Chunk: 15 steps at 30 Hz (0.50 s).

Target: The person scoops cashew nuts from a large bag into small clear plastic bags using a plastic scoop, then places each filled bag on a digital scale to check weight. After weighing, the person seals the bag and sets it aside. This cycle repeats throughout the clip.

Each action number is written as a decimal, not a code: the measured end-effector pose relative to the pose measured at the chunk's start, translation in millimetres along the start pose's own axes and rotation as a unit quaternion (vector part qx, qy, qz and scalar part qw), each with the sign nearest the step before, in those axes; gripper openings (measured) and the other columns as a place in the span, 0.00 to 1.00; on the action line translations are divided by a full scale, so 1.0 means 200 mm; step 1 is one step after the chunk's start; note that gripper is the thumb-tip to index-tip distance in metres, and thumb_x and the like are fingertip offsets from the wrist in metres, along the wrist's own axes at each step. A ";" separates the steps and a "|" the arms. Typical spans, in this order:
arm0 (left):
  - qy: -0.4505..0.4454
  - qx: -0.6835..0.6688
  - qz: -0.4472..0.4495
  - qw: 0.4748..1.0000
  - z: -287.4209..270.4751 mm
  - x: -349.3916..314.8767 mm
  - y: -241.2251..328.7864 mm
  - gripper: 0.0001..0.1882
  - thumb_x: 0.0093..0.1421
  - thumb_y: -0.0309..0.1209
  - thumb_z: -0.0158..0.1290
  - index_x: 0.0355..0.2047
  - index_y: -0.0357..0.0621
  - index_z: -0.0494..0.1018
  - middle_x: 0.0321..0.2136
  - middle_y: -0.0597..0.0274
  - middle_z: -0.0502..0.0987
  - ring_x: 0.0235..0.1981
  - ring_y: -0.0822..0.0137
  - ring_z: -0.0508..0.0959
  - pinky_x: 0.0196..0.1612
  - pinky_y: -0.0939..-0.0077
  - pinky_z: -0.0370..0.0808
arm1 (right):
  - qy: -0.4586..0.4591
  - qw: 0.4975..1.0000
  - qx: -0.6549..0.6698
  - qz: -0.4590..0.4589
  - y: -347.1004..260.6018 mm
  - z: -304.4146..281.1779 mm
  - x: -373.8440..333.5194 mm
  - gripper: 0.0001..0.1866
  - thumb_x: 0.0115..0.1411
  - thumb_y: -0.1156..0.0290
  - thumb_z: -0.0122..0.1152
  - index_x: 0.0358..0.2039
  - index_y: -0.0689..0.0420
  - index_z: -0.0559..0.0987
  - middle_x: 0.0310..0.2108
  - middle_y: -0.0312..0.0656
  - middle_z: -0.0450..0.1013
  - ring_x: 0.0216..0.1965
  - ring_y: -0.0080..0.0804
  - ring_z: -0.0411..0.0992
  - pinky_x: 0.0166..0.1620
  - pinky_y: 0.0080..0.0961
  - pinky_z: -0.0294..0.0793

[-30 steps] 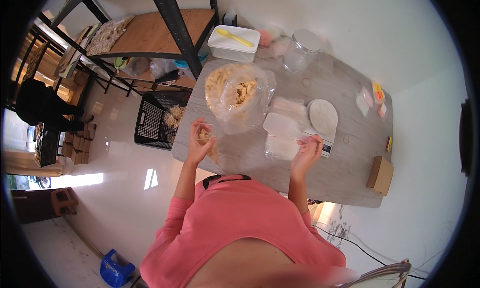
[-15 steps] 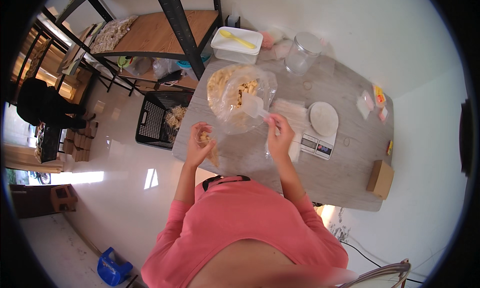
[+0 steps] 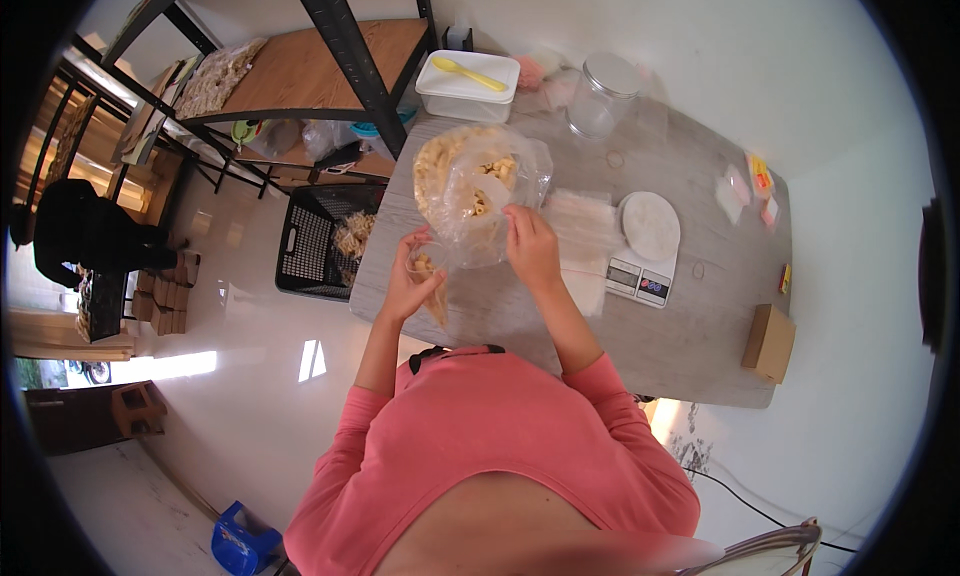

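My left hand [image 3: 405,284] is closed round the top of a small clear plastic bag [image 3: 438,306], which hangs with some light-brown snack pieces in it. My right hand [image 3: 534,248] pinches the handle of a translucent scoop [image 3: 491,189]. The scoop's blade is inside the mouth of a large clear bag [image 3: 435,176] full of the same yellowish snack pieces. Part of the blade is hidden by the bag's plastic and the pieces. Right of this bag lies a stack of flat clear bags [image 3: 582,231], beside a digital kitchen scale [image 3: 640,281] with a round pale plate.
A lidded white tub [image 3: 465,96] with a yellow spoon [image 3: 470,74] on it and a clear jar [image 3: 602,101] stand at the table's back. A brown cardboard box [image 3: 768,344] is near the right edge. A black crate [image 3: 310,238] sits left of the table, below a metal-framed shelf [image 3: 290,61].
My right hand has moved left, pushing the scoop from above the large bag down into its pieces. My left hand with the small bag has shifted slightly right.
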<state>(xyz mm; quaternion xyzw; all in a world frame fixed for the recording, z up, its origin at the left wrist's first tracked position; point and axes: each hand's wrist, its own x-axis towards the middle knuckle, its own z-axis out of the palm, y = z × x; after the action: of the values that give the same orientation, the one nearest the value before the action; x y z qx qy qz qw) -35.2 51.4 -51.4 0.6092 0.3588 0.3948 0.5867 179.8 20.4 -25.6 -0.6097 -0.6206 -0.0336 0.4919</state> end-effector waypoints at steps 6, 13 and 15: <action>-0.023 0.025 0.022 0.999 -0.02 0.04 -0.01 0.30 0.42 0.22 0.59 0.47 0.45 0.60 0.57 0.53 0.56 0.57 0.59 0.59 0.57 0.65 0.58 | -0.016 0.998 -0.060 -0.004 0.00 0.00 0.02 0.09 0.48 0.80 0.56 0.32 0.57 0.74 0.33 0.41 0.71 0.34 0.39 0.69 0.36 0.33 0.68; -0.021 0.002 0.006 1.000 -0.02 0.04 -0.02 0.30 0.43 0.21 0.58 0.48 0.45 0.60 0.57 0.55 0.56 0.57 0.60 0.60 0.56 0.66 0.59 | -0.089 0.986 -0.139 -0.036 -0.05 0.01 0.08 0.07 0.43 0.75 0.58 0.26 0.54 0.79 0.36 0.35 0.66 0.40 0.33 0.63 0.43 0.30 0.60; -0.025 0.002 0.007 1.000 -0.02 0.03 -0.02 0.31 0.43 0.21 0.58 0.48 0.45 0.60 0.57 0.55 0.56 0.57 0.61 0.60 0.56 0.66 0.59 | -0.094 0.982 -0.152 -0.058 -0.06 0.03 0.11 0.08 0.43 0.74 0.56 0.25 0.54 0.80 0.35 0.35 0.64 0.41 0.32 0.62 0.45 0.29 0.57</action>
<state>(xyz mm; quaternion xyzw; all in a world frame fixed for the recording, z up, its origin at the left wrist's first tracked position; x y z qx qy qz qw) -36.0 59.2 -54.1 0.6224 0.3407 0.3831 0.5915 172.5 36.6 -8.3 -0.6410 -0.6857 -0.0983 0.3306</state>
